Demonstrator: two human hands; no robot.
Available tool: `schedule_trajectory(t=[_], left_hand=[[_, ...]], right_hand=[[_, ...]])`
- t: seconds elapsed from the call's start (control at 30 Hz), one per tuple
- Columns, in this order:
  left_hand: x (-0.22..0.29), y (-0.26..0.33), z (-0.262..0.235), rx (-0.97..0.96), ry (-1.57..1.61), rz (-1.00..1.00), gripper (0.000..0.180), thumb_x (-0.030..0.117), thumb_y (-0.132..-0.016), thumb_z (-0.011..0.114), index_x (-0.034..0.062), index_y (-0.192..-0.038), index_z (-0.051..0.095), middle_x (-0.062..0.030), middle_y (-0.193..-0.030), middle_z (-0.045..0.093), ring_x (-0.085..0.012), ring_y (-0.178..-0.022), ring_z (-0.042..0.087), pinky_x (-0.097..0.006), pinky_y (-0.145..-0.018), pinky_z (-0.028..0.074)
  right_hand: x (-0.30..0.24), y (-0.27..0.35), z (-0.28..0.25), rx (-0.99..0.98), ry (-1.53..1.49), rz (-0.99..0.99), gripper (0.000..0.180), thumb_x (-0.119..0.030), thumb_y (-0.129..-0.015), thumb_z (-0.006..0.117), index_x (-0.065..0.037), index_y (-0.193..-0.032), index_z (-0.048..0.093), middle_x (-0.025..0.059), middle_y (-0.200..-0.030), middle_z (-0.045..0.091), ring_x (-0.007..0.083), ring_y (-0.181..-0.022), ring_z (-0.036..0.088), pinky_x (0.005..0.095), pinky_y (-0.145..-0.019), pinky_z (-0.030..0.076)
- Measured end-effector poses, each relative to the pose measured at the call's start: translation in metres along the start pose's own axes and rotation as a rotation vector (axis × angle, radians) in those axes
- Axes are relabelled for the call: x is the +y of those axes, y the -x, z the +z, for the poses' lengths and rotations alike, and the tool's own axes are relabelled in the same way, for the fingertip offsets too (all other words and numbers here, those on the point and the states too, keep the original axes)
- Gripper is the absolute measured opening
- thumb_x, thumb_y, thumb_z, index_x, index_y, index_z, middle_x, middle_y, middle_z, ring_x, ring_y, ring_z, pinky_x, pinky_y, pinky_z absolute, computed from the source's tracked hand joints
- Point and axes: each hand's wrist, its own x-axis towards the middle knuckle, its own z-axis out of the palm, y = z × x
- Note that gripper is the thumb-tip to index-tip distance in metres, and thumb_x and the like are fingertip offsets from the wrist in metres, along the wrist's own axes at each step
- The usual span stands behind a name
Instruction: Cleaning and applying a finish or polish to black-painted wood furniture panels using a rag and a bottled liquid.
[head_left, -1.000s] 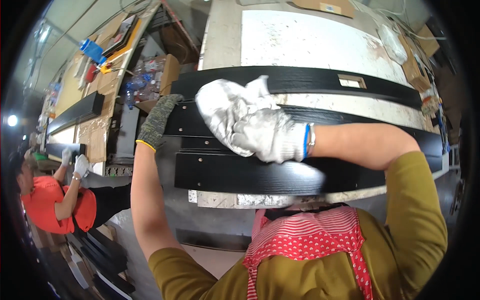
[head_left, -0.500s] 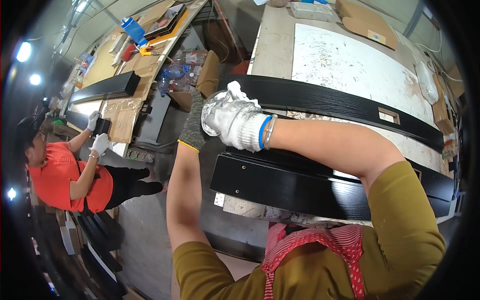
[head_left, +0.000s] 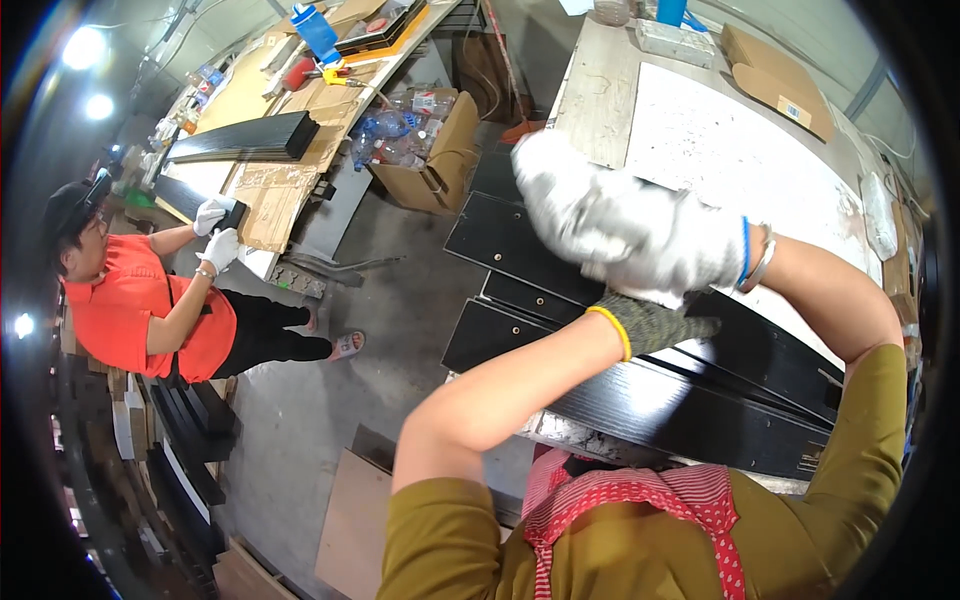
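My right hand, in a white knit glove with a blue cuff, is closed on a bunched white cloth. Motion smears the cloth and part of that glove. Just below it, my left hand, in a dark grey-green glove with a yellow cuff, reaches across the boards with its visible fingers stretched out to the right. Long black boards lie side by side beneath both hands. The near board shines in the middle, and a farther board has small round holes at its left end. My hands hide parts of the boards.
A white sheet covers the workbench behind the boards, with a cardboard piece at the back. To the left, a carton of plastic bottles stands by another table. A co-worker in an orange shirt handles a black board there.
Both hands have moved right from the boards' left ends. My left hand now reaches across beneath the right one, and the view has shifted.
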Motion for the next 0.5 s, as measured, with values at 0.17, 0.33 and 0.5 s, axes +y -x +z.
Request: schedule_trajectory(t=[0.17, 0.33, 0.5], left_hand=[[0.012, -0.011, 0.026, 0.467, -0.395, 0.063, 0.069, 0.058, -0.095, 0.05, 0.0132, -0.147, 0.04, -0.0133, -0.152, 0.042, -0.028, -0.14, 0.04, -0.044, -0.113, 0.034], [0.018, 0.002, 0.006, 0.493, -0.242, -0.032, 0.057, 0.057, -0.09, 0.056, 0.0165, -0.13, 0.059, -0.0105, -0.129, 0.062, -0.0318, -0.123, 0.054, -0.053, -0.101, 0.041], [0.031, -0.007, -0.001, 0.31, -0.129, -0.094, 0.057, 0.058, -0.089, 0.055, 0.0152, -0.126, 0.063, -0.0124, -0.125, 0.066, -0.0339, -0.123, 0.056, -0.053, -0.102, 0.04]], right_hand=[[-0.012, -0.097, 0.048, -0.058, 0.017, 0.173, 0.027, -0.011, -0.08, 0.062, -0.008, -0.106, 0.066, 0.0188, -0.102, 0.068, 0.0352, -0.096, 0.068, 0.0439, -0.081, 0.056], [-0.01, -0.15, 0.081, -0.174, 0.043, 0.123, 0.024, -0.01, -0.073, 0.066, -0.008, -0.097, 0.065, 0.0145, -0.101, 0.067, 0.0335, -0.096, 0.069, 0.0445, -0.078, 0.055], [0.002, -0.144, 0.061, -0.099, -0.229, 0.06, 0.018, -0.014, -0.085, 0.057, -0.01, -0.098, 0.07, 0.0118, -0.098, 0.071, 0.0304, -0.098, 0.068, 0.0402, -0.08, 0.055]])
